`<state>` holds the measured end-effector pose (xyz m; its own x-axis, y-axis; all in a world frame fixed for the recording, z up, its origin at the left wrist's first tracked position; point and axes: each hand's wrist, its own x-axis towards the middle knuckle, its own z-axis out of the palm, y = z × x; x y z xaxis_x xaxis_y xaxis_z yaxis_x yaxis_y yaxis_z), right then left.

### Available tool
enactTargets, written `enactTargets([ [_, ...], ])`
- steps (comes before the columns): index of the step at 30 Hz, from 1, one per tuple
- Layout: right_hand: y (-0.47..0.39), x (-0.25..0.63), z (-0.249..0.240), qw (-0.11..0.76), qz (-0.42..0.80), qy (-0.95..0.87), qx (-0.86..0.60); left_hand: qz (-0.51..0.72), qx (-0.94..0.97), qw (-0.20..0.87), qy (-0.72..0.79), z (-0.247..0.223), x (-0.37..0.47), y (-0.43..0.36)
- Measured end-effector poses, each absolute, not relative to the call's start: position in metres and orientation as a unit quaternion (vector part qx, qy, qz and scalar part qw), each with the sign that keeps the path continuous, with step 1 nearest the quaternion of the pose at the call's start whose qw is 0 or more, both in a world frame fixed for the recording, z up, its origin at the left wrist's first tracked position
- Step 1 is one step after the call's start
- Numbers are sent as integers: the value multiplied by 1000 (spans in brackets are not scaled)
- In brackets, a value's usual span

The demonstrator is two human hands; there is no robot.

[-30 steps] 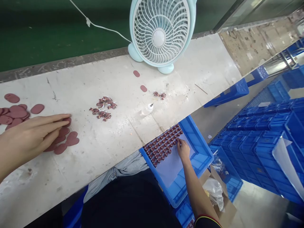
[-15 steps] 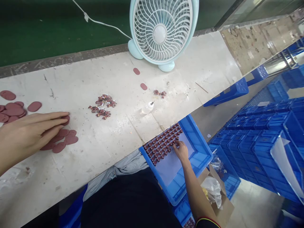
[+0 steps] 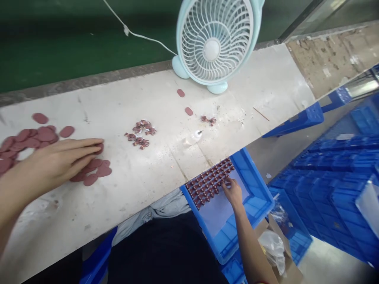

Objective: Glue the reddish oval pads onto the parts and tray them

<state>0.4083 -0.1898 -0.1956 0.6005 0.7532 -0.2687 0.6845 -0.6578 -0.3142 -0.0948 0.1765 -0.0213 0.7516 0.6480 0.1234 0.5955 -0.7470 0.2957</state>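
Note:
My left hand lies over reddish-brown oval discs on the white table, its fingers stretched together, with a disc partly showing at the fingertips. Beside it are more loose discs and a larger pile. Down in the blue tray, my right hand has its thumb and fingers bent together at the edge of the rows of small brown pieces; what they hold, if anything, is too small to tell. Clusters of small brown figures and a small clear bottle sit mid-table.
A light blue fan stands at the table's back edge, its white cord running left. Two single discs and a thin brown stick lie on the table. Stacked blue crates and an open cardboard box are at the right.
The view has shifted, so the scene sits farther right and more of the left pile shows. Both hands remain in nearly the same places on the table and in the tray.

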Motion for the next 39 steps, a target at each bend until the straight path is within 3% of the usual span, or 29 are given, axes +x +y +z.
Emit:
enactTargets([
  [10, -104, 336, -88, 360, 91, -340, -864, 31, 922, 177, 344, -4, -82, 180],
  [12, -83, 308, -60, 462, 154, -283, -826, 41, 913, 205, 350, -2, -80, 181],
  [15, -53, 271, -33, 591, 373, -142, -701, 80, 890, 259, 366, -1, -79, 183],
  [19, -19, 245, -27, 603, 616, -35, -506, 163, 828, 363, 394, 0, -76, 183],
  [21, -5, 239, -32, 615, 723, 83, -303, 218, 775, 430, 409, 3, -74, 178],
  [24, 16, 237, -41, 600, 772, 211, 2, 312, 654, 547, 418, 7, -69, 156],
  [27, 39, 244, -51, 567, 781, 237, 108, 384, 503, 660, 405, 9, -60, 122],
  [33, 60, 251, -46, 582, 769, 256, 61, 433, 255, 782, 368, 9, -36, 67],
  [39, 35, 215, 1, 607, 750, 33, -259, 446, 143, 815, 341, -5, -18, 35],
])
